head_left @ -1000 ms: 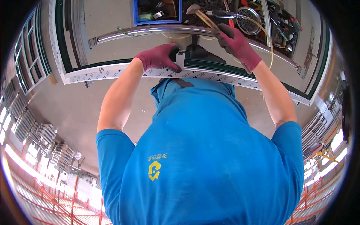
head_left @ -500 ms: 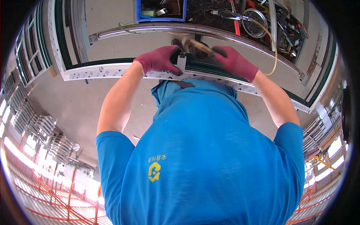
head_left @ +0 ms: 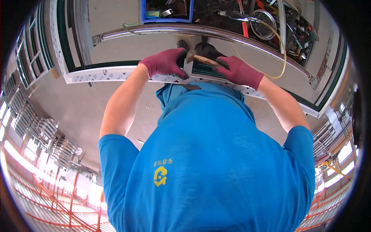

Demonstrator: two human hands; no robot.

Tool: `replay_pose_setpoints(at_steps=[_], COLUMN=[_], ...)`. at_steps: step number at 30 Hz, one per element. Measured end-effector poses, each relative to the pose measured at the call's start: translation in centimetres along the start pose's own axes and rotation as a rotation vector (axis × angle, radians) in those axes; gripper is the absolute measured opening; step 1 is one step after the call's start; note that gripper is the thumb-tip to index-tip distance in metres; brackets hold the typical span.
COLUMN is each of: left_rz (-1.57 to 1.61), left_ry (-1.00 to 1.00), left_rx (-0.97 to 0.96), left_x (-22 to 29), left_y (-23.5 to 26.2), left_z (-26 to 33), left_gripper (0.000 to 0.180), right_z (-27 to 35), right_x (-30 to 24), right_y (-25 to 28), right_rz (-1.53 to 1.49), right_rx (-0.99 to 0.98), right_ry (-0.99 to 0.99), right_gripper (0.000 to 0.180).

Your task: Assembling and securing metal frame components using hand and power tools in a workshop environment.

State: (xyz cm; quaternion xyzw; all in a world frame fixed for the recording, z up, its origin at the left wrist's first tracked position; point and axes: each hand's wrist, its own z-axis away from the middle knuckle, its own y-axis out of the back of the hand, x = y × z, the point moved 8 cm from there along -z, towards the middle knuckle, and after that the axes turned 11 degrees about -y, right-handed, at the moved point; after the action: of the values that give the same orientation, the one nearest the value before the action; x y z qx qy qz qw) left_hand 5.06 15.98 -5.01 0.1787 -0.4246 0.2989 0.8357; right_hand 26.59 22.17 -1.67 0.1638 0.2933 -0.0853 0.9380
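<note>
Both of my hands wear maroon gloves with dark fingertips. My right hand is closed round the wooden handle of a hammer, its head at the top end of a short white profile piece. My left hand grips this piece from its left side, thumb nearer me and fingers beyond. The piece stands across the near rail of a large white and dark green window frame. Printed protective film covers the rail's near face. Whether the hammer head touches the piece is hard to tell.
Beyond the near rail runs a shiny metal bar. A blue bin with small items stands at the far side, beside a tray of loose screws, tools and a coiled hose. More frames lean at the left.
The hammer head has come down toward me and to the left, from beyond the white piece to its top end. My right hand has lowered slightly; my left hand keeps its place.
</note>
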Motion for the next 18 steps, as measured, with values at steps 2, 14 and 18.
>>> replay_pose_setpoints(at_steps=[2,14,18], left_rz=[-0.009,0.017,0.132], left_ry=[0.045,-0.044,-0.041], left_rx=[-0.006,0.024,0.069], left_x=[-0.6,-0.5,-0.9], left_y=[-0.1,0.1,0.7], left_z=[-0.1,-0.1,-0.1], left_gripper=[0.074,0.071,0.077], right_z=[0.1,-2.0,-2.3], right_x=[0.4,3.2,4.2], right_y=[-0.9,0.3,-0.8], right_rz=[0.129,-0.452,-0.475], right_rx=[-0.063,0.066,0.025], right_ry=[0.016,-0.02,-0.102], right_gripper=[0.046,0.037,0.037])
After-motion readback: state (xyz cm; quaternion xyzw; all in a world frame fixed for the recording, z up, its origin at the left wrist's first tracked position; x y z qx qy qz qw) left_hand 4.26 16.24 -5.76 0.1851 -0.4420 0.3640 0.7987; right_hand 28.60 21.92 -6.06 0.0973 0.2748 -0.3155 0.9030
